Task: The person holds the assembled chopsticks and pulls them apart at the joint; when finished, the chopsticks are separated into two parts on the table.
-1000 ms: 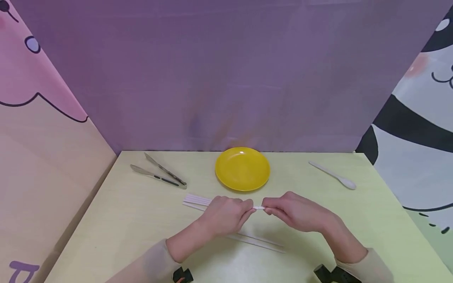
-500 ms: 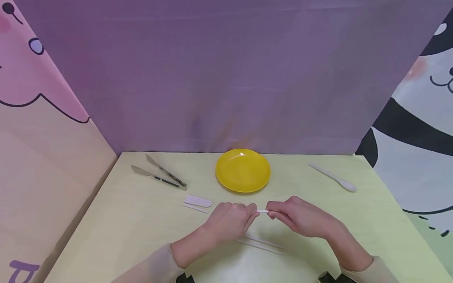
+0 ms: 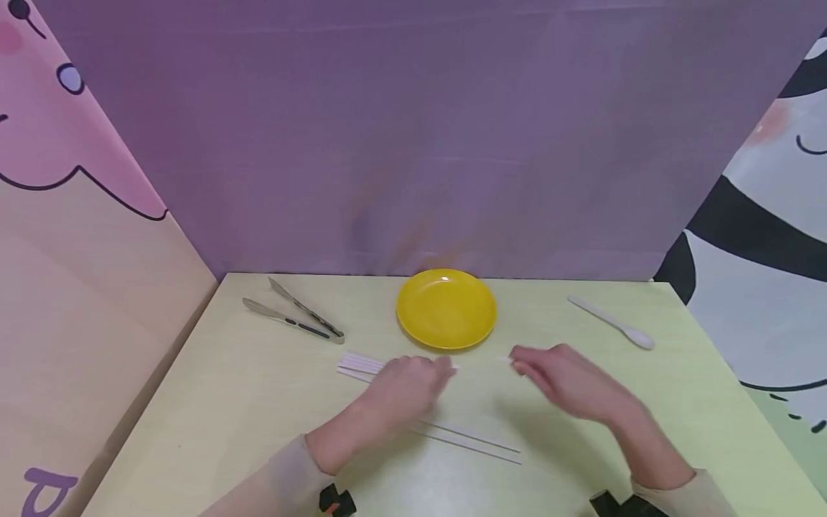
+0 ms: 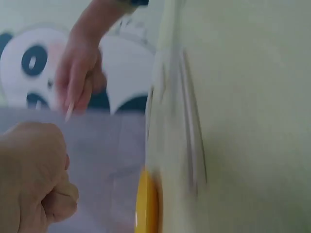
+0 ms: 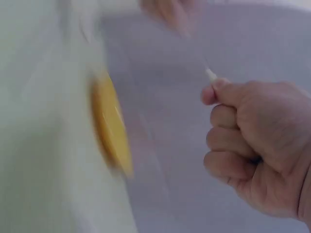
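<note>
My left hand [image 3: 408,388] is a little above the table, fingers curled round a white stick piece [image 3: 455,367] whose tip shows past the thumb. To its right, my right hand [image 3: 571,380] pinches another short white stick piece [image 5: 211,74] between thumb and forefinger. A gap now lies between the two pieces. Behind the left hand lies a row of short white sticks [image 3: 360,362], partly hidden by it. Two longer thin white sticks [image 3: 474,440] lie on the table in front, their left ends hidden under the left hand and wrist.
A yellow plate [image 3: 446,309] sits at the back middle of the table. Metal tongs [image 3: 297,316] lie open at the back left. At the back right is a white spoon [image 3: 614,323]. A purple cloth wall [image 3: 439,143] stands behind the table.
The hands have moved apart; the white stick that spanned between them is now in two separate pieces, one in each hand. The right hand has shifted right and slightly up.
</note>
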### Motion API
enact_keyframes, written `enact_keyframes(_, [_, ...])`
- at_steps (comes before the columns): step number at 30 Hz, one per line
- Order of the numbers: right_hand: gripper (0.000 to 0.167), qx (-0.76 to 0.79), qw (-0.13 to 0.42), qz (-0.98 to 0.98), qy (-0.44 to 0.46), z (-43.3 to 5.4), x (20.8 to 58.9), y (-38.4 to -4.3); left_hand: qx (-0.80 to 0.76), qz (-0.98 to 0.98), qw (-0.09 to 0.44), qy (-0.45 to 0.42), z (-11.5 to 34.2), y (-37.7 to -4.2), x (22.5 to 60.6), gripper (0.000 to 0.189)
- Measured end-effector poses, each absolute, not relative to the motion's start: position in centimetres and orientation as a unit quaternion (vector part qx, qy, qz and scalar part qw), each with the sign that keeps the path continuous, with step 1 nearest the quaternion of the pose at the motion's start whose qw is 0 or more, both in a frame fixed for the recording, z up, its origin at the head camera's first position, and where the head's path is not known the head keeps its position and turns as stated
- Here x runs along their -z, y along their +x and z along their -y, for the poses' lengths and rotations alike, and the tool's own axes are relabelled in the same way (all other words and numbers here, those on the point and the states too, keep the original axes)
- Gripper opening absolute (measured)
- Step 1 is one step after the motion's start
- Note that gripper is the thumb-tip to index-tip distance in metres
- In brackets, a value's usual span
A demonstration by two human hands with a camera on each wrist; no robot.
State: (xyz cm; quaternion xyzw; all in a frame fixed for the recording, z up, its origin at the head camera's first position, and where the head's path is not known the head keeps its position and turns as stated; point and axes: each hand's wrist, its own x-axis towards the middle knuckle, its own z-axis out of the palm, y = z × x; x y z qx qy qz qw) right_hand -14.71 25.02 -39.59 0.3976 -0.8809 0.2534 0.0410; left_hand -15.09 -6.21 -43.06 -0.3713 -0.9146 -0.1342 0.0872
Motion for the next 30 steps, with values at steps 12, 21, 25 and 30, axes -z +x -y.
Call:
enact_keyframes(12, [0.030, -0.235, 0.104, 0.912, 0.321, -32.1, 38.8, -14.2, 0.199, 0.918, 0.088, -0.331, 15.1, -16.4, 46.3, 0.017])
enact_keyframes(21, [0.031, -0.217, 0.076, 0.921, 0.315, -34.0, 41.7, -13.5, 0.186, 0.910, 0.059, -0.366, 17.3, -16.5, 47.4, 0.018])
enact_keyframes(25, [0.035, -0.211, 0.050, 0.927, 0.306, -34.5, 43.0, -13.3, 0.190, 0.905, 0.052, -0.378, 17.6, -16.6, 47.7, 0.016])
enact_keyframes(30, [0.035, -0.220, 0.015, 0.927, 0.302, -34.5, 44.1, -13.0, 0.213, 0.900, 0.040, -0.378, 17.6, -16.8, 47.9, 0.013])
